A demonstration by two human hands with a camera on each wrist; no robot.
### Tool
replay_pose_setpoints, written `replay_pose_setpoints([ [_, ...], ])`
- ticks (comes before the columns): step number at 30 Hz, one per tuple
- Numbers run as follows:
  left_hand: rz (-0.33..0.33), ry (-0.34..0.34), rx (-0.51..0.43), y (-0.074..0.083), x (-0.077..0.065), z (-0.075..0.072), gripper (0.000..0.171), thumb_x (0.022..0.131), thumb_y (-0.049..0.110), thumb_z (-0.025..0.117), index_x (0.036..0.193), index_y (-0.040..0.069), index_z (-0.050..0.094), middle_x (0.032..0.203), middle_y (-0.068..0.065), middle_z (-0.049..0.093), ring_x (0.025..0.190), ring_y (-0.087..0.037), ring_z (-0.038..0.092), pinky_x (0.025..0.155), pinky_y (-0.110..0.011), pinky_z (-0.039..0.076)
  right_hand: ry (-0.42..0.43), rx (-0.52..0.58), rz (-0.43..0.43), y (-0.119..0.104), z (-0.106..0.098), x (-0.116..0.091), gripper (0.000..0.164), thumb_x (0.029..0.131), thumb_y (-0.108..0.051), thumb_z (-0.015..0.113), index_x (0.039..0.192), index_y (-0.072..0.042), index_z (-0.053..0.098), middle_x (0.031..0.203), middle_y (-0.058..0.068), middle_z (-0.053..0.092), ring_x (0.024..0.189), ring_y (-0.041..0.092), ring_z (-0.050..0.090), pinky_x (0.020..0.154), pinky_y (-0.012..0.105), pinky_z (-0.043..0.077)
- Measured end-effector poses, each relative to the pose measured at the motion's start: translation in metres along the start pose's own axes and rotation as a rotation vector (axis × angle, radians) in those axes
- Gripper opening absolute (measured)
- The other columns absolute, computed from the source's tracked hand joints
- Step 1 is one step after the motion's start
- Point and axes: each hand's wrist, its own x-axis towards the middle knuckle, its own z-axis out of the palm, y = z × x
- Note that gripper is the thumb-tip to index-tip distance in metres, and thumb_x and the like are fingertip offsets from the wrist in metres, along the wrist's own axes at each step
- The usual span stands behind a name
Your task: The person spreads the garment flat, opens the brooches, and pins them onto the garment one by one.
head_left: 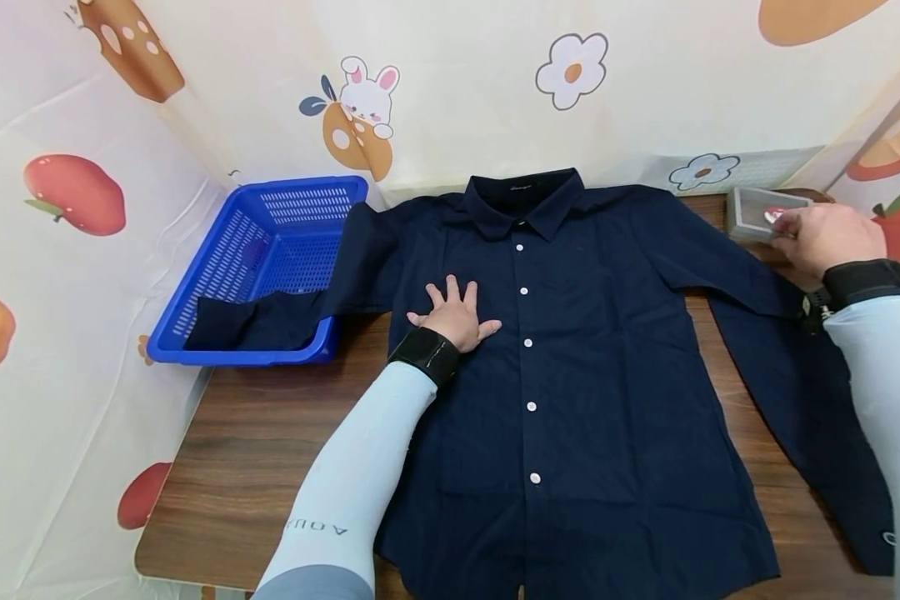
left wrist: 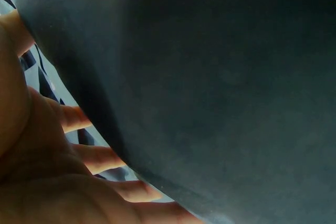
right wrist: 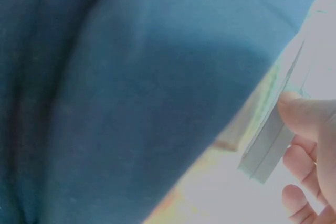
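A navy button-up shirt (head_left: pixel 585 367) lies spread on the table, its white buttons facing up and its collar at the back. My left hand (head_left: pixel 453 321) rests flat on its left front with fingers spread. Over at the back right, my right hand (head_left: pixel 832 237) is curled at a small grey box (head_left: pixel 750 218), with a small shiny red-and-white thing (head_left: pixel 774 214) pinched at its fingertips; I cannot tell what kind it is. In the right wrist view the thumb (right wrist: pixel 296 111) overlaps the box wall (right wrist: pixel 265 150). Dark cloth fills much of both wrist views.
A blue plastic basket (head_left: pixel 232 357) stands at the back left, with the shirt's left sleeve (head_left: pixel 270 321) draped into it. The other sleeve (head_left: pixel 787 400) runs down the right side under my forearm. A patterned curtain (head_left: pixel 465 100) closes off the back of the wooden table (head_left: pixel 270 467).
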Motion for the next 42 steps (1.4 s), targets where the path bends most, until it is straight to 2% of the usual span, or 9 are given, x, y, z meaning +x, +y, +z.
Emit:
replay_pose_setpoints([
  [8, 0.014, 0.009, -0.001, 0.001, -0.003, -0.001, 0.082, 0.092, 0.066, 0.041, 0.156, 0.023, 0.011, 0.16, -0.013, -0.001, 0.143, -0.045, 0.001, 0.096, -0.074, 0.026, 0.088, 0.011, -0.078, -0.013, -0.009, -0.005, 0.023, 0.083, -0.009, 0.072, 0.101, 0.004, 0.064, 0.087, 0.029, 0.064, 0.073, 0.045, 0.058, 0.059, 0.056, 0.044],
  [18, 0.014, 0.005, 0.003, 0.0, -0.004, 0.001, 0.081, 0.092, 0.066, 0.04, 0.156, 0.024, 0.011, 0.16, -0.012, -0.001, 0.143, -0.044, 0.002, 0.096, -0.074, 0.027, 0.203, 0.105, -0.273, -0.045, -0.009, -0.019, 0.02, 0.082, -0.01, 0.074, 0.098, 0.001, 0.067, 0.087, 0.024, 0.065, 0.076, 0.041, 0.06, 0.06, 0.055, 0.043],
  [24, 0.012, 0.024, 0.009, 0.001, -0.005, 0.001, 0.082, 0.092, 0.067, 0.04, 0.156, 0.024, 0.013, 0.16, -0.012, 0.001, 0.143, -0.044, 0.003, 0.095, -0.073, 0.028, 0.242, 0.134, -0.322, -0.076, -0.011, -0.03, 0.018, 0.083, -0.011, 0.074, 0.099, -0.003, 0.068, 0.089, 0.02, 0.066, 0.082, 0.039, 0.06, 0.064, 0.056, 0.044],
  [29, 0.005, 0.006, 0.004, 0.001, -0.002, 0.004, 0.083, 0.091, 0.068, 0.039, 0.156, 0.025, 0.011, 0.16, -0.012, -0.001, 0.143, -0.043, 0.001, 0.096, -0.073, 0.027, 0.268, 0.173, -0.375, -0.106, -0.011, -0.036, 0.017, 0.082, -0.011, 0.075, 0.097, -0.005, 0.069, 0.09, 0.017, 0.066, 0.084, 0.037, 0.06, 0.069, 0.054, 0.044],
  [38, -0.005, 0.021, 0.007, 0.002, -0.005, 0.001, 0.083, 0.091, 0.068, 0.04, 0.156, 0.025, 0.012, 0.161, -0.011, 0.0, 0.144, -0.043, 0.003, 0.098, -0.072, 0.026, 0.313, 0.261, -0.463, -0.161, -0.012, -0.033, 0.016, 0.081, -0.012, 0.076, 0.094, -0.006, 0.07, 0.088, 0.014, 0.067, 0.08, 0.032, 0.06, 0.069, 0.05, 0.044],
  [42, 0.005, 0.016, 0.014, 0.002, -0.008, 0.0, 0.083, 0.091, 0.068, 0.039, 0.156, 0.024, 0.011, 0.16, -0.012, 0.0, 0.143, -0.043, 0.003, 0.098, -0.072, 0.027, 0.323, 0.316, -0.473, -0.187, -0.01, -0.036, 0.015, 0.081, -0.013, 0.078, 0.093, -0.007, 0.071, 0.086, 0.011, 0.067, 0.079, 0.028, 0.059, 0.068, 0.046, 0.044],
])
